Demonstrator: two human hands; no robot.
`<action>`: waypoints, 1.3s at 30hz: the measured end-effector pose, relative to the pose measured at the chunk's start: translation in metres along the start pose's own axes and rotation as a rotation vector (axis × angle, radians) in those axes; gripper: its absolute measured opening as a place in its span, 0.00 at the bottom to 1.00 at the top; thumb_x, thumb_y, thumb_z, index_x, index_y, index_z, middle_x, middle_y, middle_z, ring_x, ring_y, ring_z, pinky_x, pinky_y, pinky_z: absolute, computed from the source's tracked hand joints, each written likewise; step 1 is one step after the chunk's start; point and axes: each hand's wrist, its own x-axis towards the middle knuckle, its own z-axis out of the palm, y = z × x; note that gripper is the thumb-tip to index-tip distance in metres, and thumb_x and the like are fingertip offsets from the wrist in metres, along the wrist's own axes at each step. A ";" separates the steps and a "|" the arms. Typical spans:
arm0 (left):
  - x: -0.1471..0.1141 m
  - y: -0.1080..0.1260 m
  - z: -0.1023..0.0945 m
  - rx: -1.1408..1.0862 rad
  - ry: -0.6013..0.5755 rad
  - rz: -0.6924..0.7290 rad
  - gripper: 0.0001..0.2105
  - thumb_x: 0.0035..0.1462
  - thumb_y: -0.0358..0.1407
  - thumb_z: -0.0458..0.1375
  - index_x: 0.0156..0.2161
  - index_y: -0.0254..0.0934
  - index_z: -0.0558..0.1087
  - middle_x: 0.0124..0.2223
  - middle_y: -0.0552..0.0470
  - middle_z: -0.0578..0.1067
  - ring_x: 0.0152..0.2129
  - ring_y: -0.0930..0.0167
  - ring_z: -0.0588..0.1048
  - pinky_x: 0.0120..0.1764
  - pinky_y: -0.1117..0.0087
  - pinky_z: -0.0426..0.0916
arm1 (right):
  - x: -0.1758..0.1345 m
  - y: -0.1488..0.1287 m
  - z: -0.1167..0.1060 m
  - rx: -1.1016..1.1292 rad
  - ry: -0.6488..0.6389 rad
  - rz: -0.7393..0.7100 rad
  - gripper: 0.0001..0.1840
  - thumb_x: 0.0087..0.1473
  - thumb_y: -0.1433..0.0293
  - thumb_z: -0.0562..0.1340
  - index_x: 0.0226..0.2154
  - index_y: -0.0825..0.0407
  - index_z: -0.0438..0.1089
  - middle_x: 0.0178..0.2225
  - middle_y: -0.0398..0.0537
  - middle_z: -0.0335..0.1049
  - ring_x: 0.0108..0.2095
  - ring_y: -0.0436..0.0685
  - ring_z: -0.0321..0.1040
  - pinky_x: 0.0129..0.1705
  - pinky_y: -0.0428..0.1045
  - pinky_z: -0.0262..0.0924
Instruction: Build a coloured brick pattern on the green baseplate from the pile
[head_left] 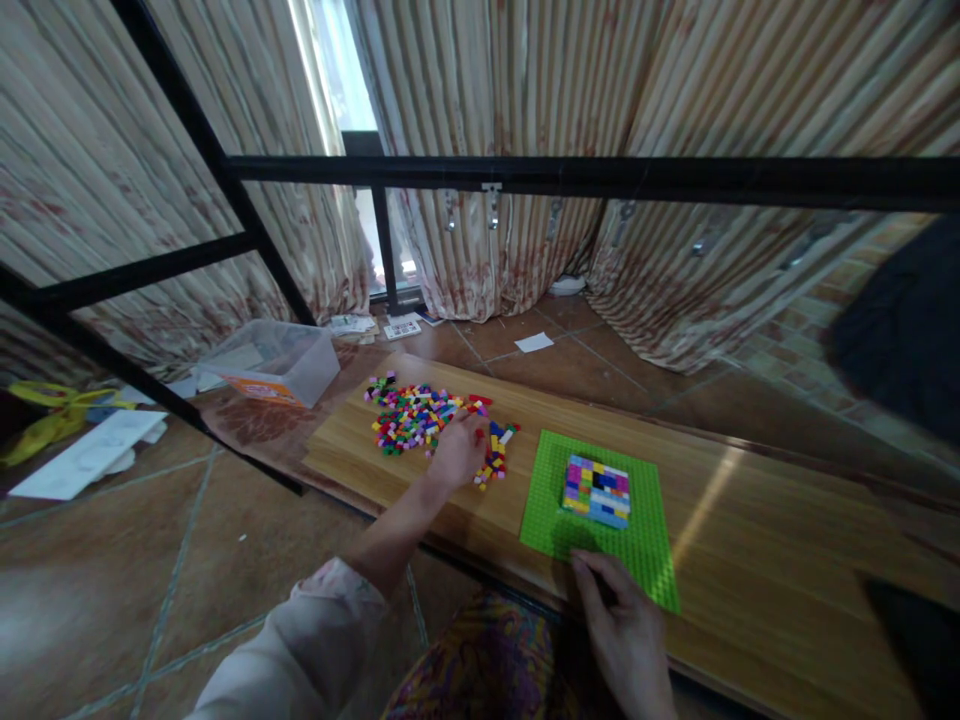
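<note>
Nearest, right hand point(626, 630) resting at the near edge of the green baseplate point(600, 515), fingers point(592, 572) loosely curled, touching the plate, gripping nothing. Baseplate flat on the wooden worktop point(750, 540), close to its near edge, long side running away from the viewer; bare wood open to the right. On the plate, a multicoloured brick panel point(598, 490). Farther left, left hand point(457, 452) palm down, fingers bent onto the loose brick pile point(420, 412); whether gripping, cannot tell. Beyond, plastic tub point(274, 362), curtains point(525, 150).
</note>
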 end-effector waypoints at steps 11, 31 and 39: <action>-0.061 0.073 0.017 -0.904 -0.078 -0.373 0.07 0.49 0.33 0.63 0.35 0.36 0.79 0.33 0.51 0.79 0.31 0.71 0.75 0.38 0.69 0.71 | 0.001 -0.018 0.002 0.096 0.062 -0.025 0.19 0.55 0.56 0.62 0.46 0.48 0.75 0.43 0.52 0.76 0.42 0.58 0.73 0.46 0.54 0.67; -0.076 0.115 0.067 -0.917 -0.228 -0.523 0.11 0.53 0.38 0.61 0.41 0.36 0.77 0.29 0.53 0.76 0.23 0.73 0.74 0.26 0.74 0.69 | 0.048 -0.004 -0.038 0.015 0.204 -0.048 0.20 0.56 0.53 0.58 0.38 0.49 0.77 0.38 0.50 0.78 0.38 0.58 0.74 0.44 0.53 0.67; -0.083 0.114 0.058 -0.460 -0.220 -0.130 0.16 0.58 0.31 0.54 0.51 0.41 0.74 0.41 0.50 0.78 0.32 0.70 0.76 0.37 0.69 0.72 | 0.069 -0.003 -0.041 -0.092 0.204 -0.130 0.18 0.56 0.55 0.58 0.34 0.49 0.77 0.35 0.49 0.78 0.35 0.57 0.73 0.40 0.52 0.66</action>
